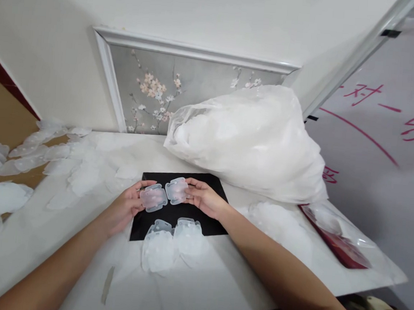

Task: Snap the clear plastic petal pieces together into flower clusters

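Observation:
My left hand (128,205) grips a translucent plastic piece (154,198) with rounded corners and small notches along its edges. A matching translucent piece (176,191) is pinched in my right hand (203,197). Both pieces are side by side, their near edges almost meeting, above a black rectangular mat (184,214). Fingers show faintly pink through the plastic. Just below, two small stacks of the same pieces, a left stack (159,250) and a right stack (188,237), overlap the mat's front edge and the white table (219,275).
A large white plastic bag (251,139) full of pale pieces lies behind the mat. Loose pieces (91,172) spread across the left, and a pile (280,225) sits at right near a red item in clear plastic (340,239). A whiteboard (383,140) stands on the right.

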A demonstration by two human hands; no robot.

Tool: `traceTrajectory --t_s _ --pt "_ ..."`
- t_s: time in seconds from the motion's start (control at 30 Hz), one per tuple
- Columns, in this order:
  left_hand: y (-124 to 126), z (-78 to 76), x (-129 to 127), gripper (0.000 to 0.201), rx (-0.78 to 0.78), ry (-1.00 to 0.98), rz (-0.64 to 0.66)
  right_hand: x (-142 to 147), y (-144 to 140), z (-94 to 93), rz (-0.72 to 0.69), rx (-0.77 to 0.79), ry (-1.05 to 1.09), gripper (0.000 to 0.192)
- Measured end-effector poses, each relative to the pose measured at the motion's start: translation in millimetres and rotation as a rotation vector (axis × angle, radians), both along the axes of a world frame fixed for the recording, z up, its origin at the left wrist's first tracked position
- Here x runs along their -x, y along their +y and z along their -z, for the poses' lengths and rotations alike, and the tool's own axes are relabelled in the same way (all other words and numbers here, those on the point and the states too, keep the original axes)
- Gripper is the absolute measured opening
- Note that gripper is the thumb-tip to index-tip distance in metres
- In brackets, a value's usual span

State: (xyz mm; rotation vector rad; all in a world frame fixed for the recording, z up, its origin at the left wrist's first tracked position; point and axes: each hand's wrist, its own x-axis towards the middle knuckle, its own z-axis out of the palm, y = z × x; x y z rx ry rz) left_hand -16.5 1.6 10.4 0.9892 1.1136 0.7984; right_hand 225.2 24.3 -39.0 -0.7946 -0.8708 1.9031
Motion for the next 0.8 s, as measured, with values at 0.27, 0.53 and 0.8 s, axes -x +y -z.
traceTrajectory --t_s 0.27,0.53,0.8 --pt "0.6 0.5 0.4 0.06 -0.002 -0.014 0.009 -0.7 0.5 3.1 0.009 -0.017 -0.013 0.034" --pt "0.6 3.6 1.1 0.064 0.013 -0.047 0.001 -0.9 -0.8 2.0 0.009 -0.018 -0.014 0.032" --pt "0.8 4.8 1.4 0.083 -0.006 -0.087 0.014 -1.1 -5.4 -4.3 -0.038 -0.096 -0.042 0.063"
